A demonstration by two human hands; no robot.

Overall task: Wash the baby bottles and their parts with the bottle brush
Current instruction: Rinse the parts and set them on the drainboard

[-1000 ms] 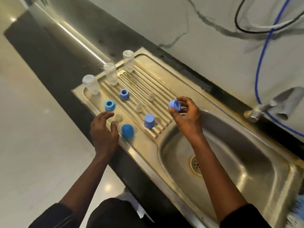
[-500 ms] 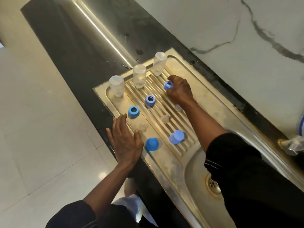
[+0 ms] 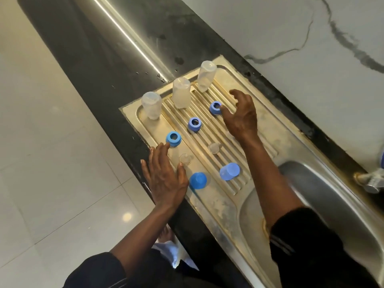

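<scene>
Bottles stand in a slanting row at the far end of the steel drainboard [image 3: 276,125], all three mouth-down and of cloudy clear plastic: the left bottle [image 3: 151,108], the middle bottle [image 3: 181,93] and the far bottle [image 3: 205,76]; any print on them is too blurred to read. Nearer the person lie three blue screw rings in a matching diagonal, the near ring [image 3: 173,138], the middle ring [image 3: 195,124] and the far ring [image 3: 215,107], each showing its round hole; two clear teats [image 3: 185,159] [image 3: 214,148] sit on the ribs, and closer to the basin [image 3: 324,196] are a solid blue dome cap [image 3: 198,180] and a paler, see-through blue cap [image 3: 229,171]. The left hand [image 3: 166,179] lies flat with straight fingers on the drainboard's front edge, its fingertips just beside the near ring; the right hand [image 3: 241,115] is spread wide and holds nothing, thumb close by the far ring (contact cannot be told). A tap [image 3: 372,181] shows at the right edge.
</scene>
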